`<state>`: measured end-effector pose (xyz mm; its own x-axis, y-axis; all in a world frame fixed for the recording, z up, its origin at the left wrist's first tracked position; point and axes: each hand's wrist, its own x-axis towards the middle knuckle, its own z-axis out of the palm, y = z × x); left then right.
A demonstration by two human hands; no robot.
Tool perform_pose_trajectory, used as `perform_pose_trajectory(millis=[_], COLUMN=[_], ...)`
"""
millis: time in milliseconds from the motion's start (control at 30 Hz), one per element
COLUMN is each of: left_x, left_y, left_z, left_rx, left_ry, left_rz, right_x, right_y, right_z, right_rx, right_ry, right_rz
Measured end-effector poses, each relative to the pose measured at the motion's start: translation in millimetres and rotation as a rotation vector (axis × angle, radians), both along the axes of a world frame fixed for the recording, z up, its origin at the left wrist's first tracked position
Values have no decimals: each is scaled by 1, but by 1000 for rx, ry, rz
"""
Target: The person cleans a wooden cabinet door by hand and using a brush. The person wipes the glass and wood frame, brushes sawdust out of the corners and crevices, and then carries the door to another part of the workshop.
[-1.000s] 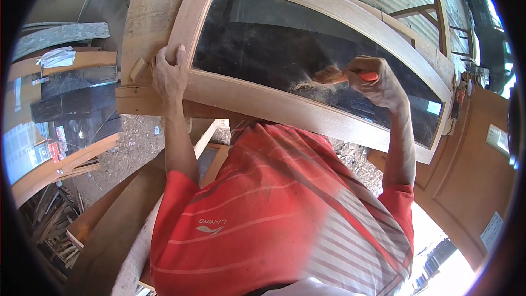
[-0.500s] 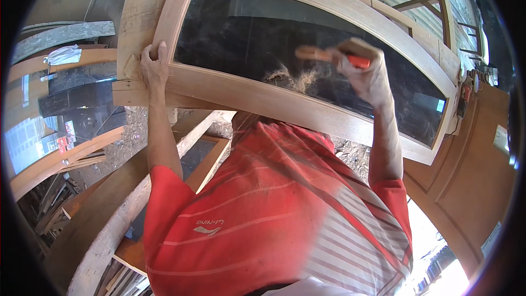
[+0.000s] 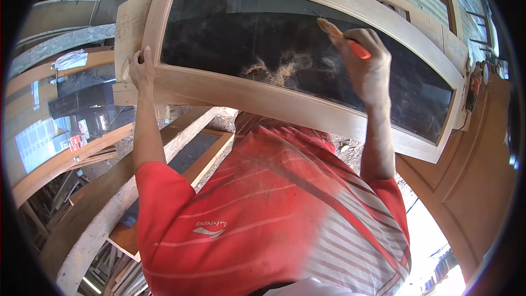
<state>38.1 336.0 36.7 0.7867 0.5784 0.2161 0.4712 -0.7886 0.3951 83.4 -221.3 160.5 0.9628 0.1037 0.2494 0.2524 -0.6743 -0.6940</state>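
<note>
A pale wooden frame [image 3: 257,94] holding a dark glass panel [image 3: 219,38] lies across in front of me. My left hand [image 3: 143,68] grips the frame's left end, its fingers curled at the edge. In my right hand [image 3: 368,63], closed around a red handle, is a brush [image 3: 330,27] with light brown bristles pointing up and to the left. The brush is over the right half of the glass; whether its bristles touch the surface I cannot tell. A scatter of sawdust [image 3: 282,70] lies on the glass near the frame's near edge, left of my right hand.
Wooden boards [image 3: 129,33] support the frame underneath. At left, another glazed wooden frame [image 3: 82,156] has a white cloth [image 3: 71,59] on it. A brown panelled door [image 3: 455,181] stands at right. A rough timber beam [image 3: 104,230] and scrap wood lie below left.
My right hand has turned the brush so its bristles point farther up the glass. The sawdust and the frame appear slightly farther left in view. My left hand keeps its hold.
</note>
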Motion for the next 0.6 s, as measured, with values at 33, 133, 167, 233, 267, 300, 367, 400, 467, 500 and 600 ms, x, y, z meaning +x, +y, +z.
perform_pose_trajectory(millis=[33, 133, 167, 233, 267, 300, 367, 400, 467, 500, 600], left_x=[2, 9, 9, 7, 4, 3, 3, 3, 2, 3, 8], left_y=[-2, -1, 1, 4, 5, 3, 1, 0, 0, -1, -4], left_z=[1, 0, -1, -1, -2, -2, 1, 1, 0, 1, 5], left_rx=[-20, -23, -10, -2, 7, -1, -4, -14, -13, -27, -79], left_ry=[18, 41, 36, 54, 66, 62, 62, 56, 48, 42, 62], left_rz=[11, 3, 0, -1, 9, 4, 24, 18, 30, 24, 29], right_x=[-1, -26, -34, -40, -38, -35, -35, -37, -38, -42, -55], right_y=[2, 31, 36, 33, 24, 11, -23, -42, -57, -61, -20], right_z=[-9, -30, -32, -19, -12, -3, 4, 7, 13, 9, -16], right_rx=[-57, -2, 27, 127, 152, 143, 116, 103, -151, -176, -249], right_ry=[-79, -128, -134, 109, 74, -51, -80, -12, 8, 15, -68], right_rz=[73, 141, 144, 257, 194, 119, -81, -196, -379, -374, -287])
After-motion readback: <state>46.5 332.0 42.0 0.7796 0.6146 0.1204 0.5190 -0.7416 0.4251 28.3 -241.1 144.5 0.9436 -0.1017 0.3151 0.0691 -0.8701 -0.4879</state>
